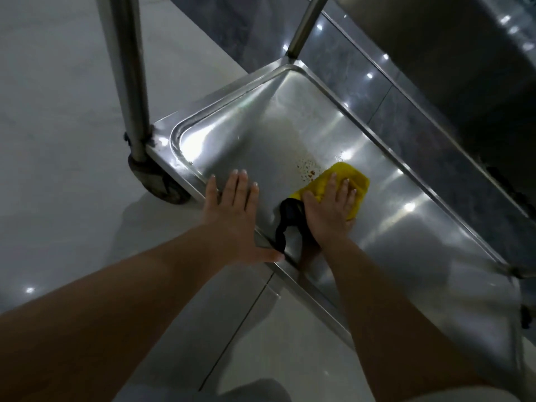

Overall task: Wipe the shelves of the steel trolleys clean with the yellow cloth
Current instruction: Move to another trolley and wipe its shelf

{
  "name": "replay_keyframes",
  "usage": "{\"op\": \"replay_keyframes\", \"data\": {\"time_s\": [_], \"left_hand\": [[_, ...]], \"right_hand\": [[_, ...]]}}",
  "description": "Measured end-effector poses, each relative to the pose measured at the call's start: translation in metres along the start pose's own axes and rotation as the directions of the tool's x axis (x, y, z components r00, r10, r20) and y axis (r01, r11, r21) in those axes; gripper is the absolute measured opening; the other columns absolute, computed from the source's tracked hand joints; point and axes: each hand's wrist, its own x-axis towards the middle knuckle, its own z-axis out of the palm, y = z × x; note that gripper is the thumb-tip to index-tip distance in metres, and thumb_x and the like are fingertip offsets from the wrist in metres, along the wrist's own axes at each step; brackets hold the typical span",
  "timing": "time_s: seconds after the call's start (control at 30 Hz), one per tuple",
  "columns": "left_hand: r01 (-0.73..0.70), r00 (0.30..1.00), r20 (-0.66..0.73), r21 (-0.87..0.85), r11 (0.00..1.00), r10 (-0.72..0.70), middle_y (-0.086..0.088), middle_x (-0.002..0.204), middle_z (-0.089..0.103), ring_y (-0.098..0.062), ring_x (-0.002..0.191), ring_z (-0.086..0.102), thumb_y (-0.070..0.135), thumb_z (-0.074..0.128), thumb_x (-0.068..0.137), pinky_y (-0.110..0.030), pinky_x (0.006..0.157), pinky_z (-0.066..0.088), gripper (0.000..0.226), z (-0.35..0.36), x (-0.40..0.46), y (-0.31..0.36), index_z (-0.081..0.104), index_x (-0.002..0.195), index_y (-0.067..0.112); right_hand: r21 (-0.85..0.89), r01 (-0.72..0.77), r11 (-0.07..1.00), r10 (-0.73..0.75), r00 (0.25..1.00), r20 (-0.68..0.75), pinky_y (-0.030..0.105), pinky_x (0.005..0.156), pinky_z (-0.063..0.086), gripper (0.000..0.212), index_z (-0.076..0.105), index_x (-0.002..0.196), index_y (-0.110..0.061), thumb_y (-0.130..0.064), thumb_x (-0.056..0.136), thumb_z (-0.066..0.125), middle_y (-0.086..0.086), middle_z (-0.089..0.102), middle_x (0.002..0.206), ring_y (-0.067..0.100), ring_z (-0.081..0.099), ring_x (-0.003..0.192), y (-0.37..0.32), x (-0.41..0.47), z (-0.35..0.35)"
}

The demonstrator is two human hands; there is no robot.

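Observation:
The bottom shelf (290,117) of a steel trolley fills the middle of the head view, a shallow tray with a raised rim. My right hand (330,207) lies flat with straight fingers on the yellow cloth (348,172), pressing it onto the shelf. Small brown spots (309,169) mark the steel just left of the cloth. My left hand (232,210) rests flat and open on the shelf's near rim, fingers spread, thumb along the edge. A black strap or cloth edge (285,224) lies between my two hands.
A steel upright post (130,71) stands at the trolley's near left corner above a dark caster wheel (161,181). Another post (304,24) rises at the far corner. Pale tiled floor surrounds the trolley; a dark steel surface (464,68) lies at upper right.

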Motion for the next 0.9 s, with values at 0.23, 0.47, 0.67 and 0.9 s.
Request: {"op": "replay_keyframes", "data": {"time_s": [0.23,0.47,0.67,0.9], "left_hand": [[-0.089,0.990,-0.110,0.035,0.995,0.093,-0.010,0.160,-0.002,-0.026,0.147,-0.002,0.092,0.014,0.065,-0.049,0.116,0.003,0.120,-0.012,0.005,-0.029,-0.007,0.152,0.012],[0.045,0.988,-0.151,0.078,0.996,-0.033,-0.012,0.160,-0.015,-0.030,0.146,-0.016,0.105,-0.002,0.042,-0.063,0.113,-0.007,0.147,-0.022,0.026,-0.069,-0.012,0.150,0.006],[0.040,0.994,-0.106,0.063,0.997,-0.033,-0.014,0.158,-0.021,-0.030,0.145,-0.022,0.106,-0.001,0.038,-0.061,0.113,-0.010,0.150,-0.015,0.030,-0.068,-0.018,0.148,0.005],[0.031,0.995,-0.097,0.059,0.998,-0.025,-0.014,0.158,-0.021,-0.030,0.145,-0.022,0.105,0.002,0.040,-0.061,0.113,-0.011,0.149,-0.016,0.029,-0.067,-0.017,0.149,0.005]], "right_hand": [[-0.026,0.175,0.984,-0.173,0.984,0.049,0.054,0.116,-0.003,0.071,0.005,0.150,-0.038,-0.046,0.090,0.042,-0.008,-0.007,0.160,0.015,-0.012,0.146,-0.011,0.039,-0.004],[0.004,0.346,0.938,-0.345,0.936,0.067,0.047,0.118,0.001,0.077,0.014,0.149,-0.039,-0.048,0.075,0.034,-0.007,0.003,0.160,0.014,-0.005,0.147,-0.012,0.017,-0.011],[0.037,0.445,0.895,-0.446,0.890,0.091,0.029,0.112,-0.009,0.078,0.010,0.149,-0.040,-0.047,0.077,0.040,-0.008,-0.002,0.160,0.011,-0.010,0.146,-0.005,-0.030,0.000],[0.026,0.178,0.984,-0.180,0.982,0.054,0.054,0.115,-0.001,0.072,0.011,0.149,-0.039,-0.047,0.087,0.047,-0.007,-0.002,0.161,0.015,-0.008,0.147,-0.047,0.055,-0.002]]}}
